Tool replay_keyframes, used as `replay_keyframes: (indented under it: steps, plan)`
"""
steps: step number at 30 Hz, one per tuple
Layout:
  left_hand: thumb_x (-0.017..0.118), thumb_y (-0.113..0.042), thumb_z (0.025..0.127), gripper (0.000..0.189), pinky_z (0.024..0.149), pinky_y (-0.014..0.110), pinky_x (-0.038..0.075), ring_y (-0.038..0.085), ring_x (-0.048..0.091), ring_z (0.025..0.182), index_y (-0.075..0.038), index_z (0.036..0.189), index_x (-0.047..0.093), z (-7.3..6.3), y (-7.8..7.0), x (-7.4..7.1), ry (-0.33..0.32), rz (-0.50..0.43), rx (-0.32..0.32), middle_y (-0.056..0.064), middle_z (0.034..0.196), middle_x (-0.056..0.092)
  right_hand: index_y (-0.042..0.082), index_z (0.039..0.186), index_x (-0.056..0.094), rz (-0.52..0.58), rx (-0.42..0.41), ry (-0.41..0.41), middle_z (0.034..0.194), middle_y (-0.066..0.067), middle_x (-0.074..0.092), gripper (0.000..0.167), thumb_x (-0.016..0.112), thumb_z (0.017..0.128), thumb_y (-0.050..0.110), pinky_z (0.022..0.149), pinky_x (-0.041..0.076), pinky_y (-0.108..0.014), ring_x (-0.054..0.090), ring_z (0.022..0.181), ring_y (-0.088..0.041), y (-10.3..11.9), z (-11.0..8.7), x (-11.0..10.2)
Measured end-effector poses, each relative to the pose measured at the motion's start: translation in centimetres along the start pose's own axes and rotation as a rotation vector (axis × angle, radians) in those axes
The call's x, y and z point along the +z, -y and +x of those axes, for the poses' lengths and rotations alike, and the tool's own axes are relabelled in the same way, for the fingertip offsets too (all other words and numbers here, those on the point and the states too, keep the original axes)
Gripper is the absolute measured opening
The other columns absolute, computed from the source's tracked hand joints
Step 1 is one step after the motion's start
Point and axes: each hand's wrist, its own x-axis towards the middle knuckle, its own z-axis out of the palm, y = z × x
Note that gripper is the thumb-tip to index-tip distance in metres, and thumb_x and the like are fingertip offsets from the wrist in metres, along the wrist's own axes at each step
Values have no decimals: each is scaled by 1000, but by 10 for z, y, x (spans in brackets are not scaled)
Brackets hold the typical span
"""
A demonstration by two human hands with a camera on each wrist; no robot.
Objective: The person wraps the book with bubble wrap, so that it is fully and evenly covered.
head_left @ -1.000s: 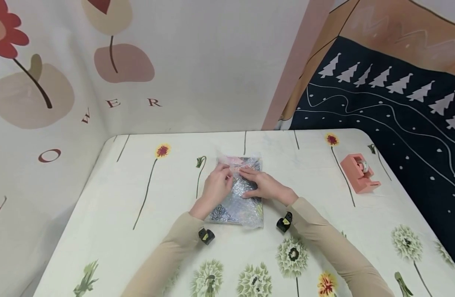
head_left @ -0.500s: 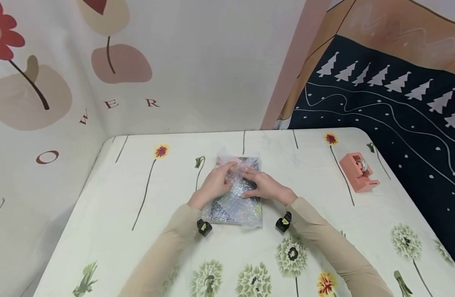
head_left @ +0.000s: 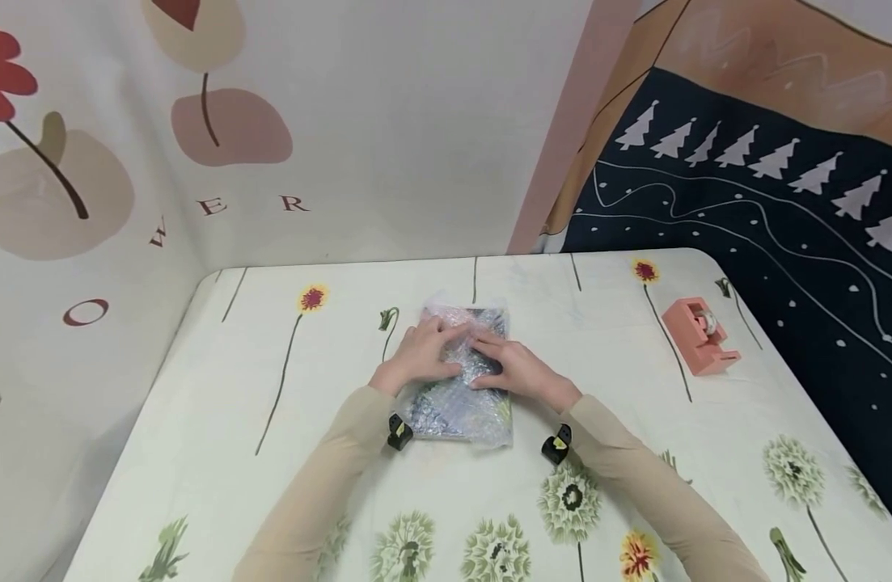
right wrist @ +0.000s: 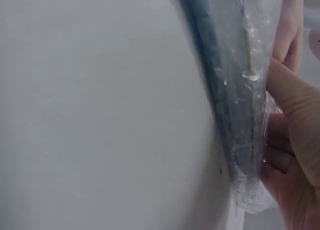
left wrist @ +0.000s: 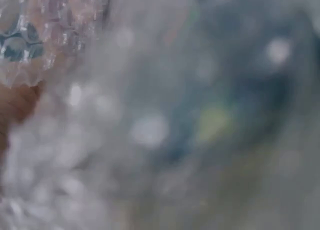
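Note:
A flat rectangular item in clear bubble wrap (head_left: pixel 460 412) lies on the table, its dark, multicoloured cover showing through. On its upper left part rests my left hand (head_left: pixel 422 354), thumb spread away from the fingers. My right hand (head_left: pixel 522 370) lies on the upper right part with extended fingers, the two hands' fingertips close together. In the right wrist view, the wrapped item's edge is seen side-on, and the right hand (right wrist: pixel 302 122) touches the bubble wrap (right wrist: pixel 255 90) from above. Blurred bubble wrap (left wrist: pixel 150 155) fills most of the left wrist view.
A coral-pink tape dispenser (head_left: pixel 696 339) holding a roll of tape stands at the right of the table. The flower-printed tablecloth (head_left: pixel 220 453) covers the table. Printed curtains (head_left: pixel 387 145) hang behind it and at the left.
The left hand has gone from pinching at the wrap's upper part to lying flatter on it with spread thumb. The right hand stays nearly in place. The head view has shifted slightly.

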Motion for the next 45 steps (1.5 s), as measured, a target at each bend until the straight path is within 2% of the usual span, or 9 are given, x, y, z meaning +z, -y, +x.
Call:
replay_keyframes:
  steps: [6,10,14,21,27,32,36,40,45]
  plan:
    - [66,-46,78,74,64,31,31,17,35,76,-18,142,43,0,-3,1,-1,47,-5,4,89,42,-1,116,62,-156,-63,-175,131,-19,50,62,81,70,35,99,41,-42,45,124,-33,2,-4,2]
    - [68,-59,73,84,66,30,32,16,35,81,-19,142,42,-1,-5,1,16,72,-9,4,93,41,5,105,66,-247,-50,-245,111,-10,58,57,82,66,43,83,48,-36,55,101,-24,1,-4,2]
    - [72,-64,66,94,66,28,29,16,32,80,-20,143,40,-3,-5,1,35,89,-2,1,92,37,3,106,65,-210,-37,-185,103,-8,62,57,81,68,43,80,50,-33,58,92,-21,-1,-6,-2]
    - [73,-68,60,102,67,27,27,16,29,82,-22,144,38,-3,-7,2,43,110,-7,-1,91,31,5,129,56,-121,-86,-67,117,-12,59,65,77,76,35,88,48,-39,57,102,-24,-6,-8,-14]
    - [74,-65,63,99,70,29,29,16,31,84,-21,144,39,-5,-8,5,20,76,4,0,94,33,1,122,61,-141,-94,-30,113,-13,55,56,75,79,34,82,48,-35,52,97,-22,-7,-8,-15]
    - [75,-60,65,94,85,38,36,24,39,111,-21,143,42,-8,-6,5,2,7,11,11,125,39,-2,121,61,-175,-98,-18,112,-13,53,54,72,82,33,83,46,-34,50,98,-22,-9,-9,-12]
    - [74,-63,64,95,95,49,34,41,24,134,-22,144,40,-9,-3,5,16,24,9,13,151,22,-2,121,61,-165,-106,-15,112,-13,54,53,71,83,34,83,45,-34,50,98,-21,-10,-8,-10]
    - [71,-67,65,98,95,52,34,45,21,134,-24,145,36,-8,1,6,31,56,18,9,153,23,-2,120,61,-158,-106,-6,110,-12,54,53,72,83,34,81,46,-33,49,96,-21,-8,-6,-11]
    - [71,-67,64,96,93,50,35,41,29,131,-24,144,39,-7,2,7,27,65,32,9,151,27,-2,121,61,-155,-70,22,111,-12,53,54,72,82,34,83,46,-33,50,98,-21,-6,-5,-11]
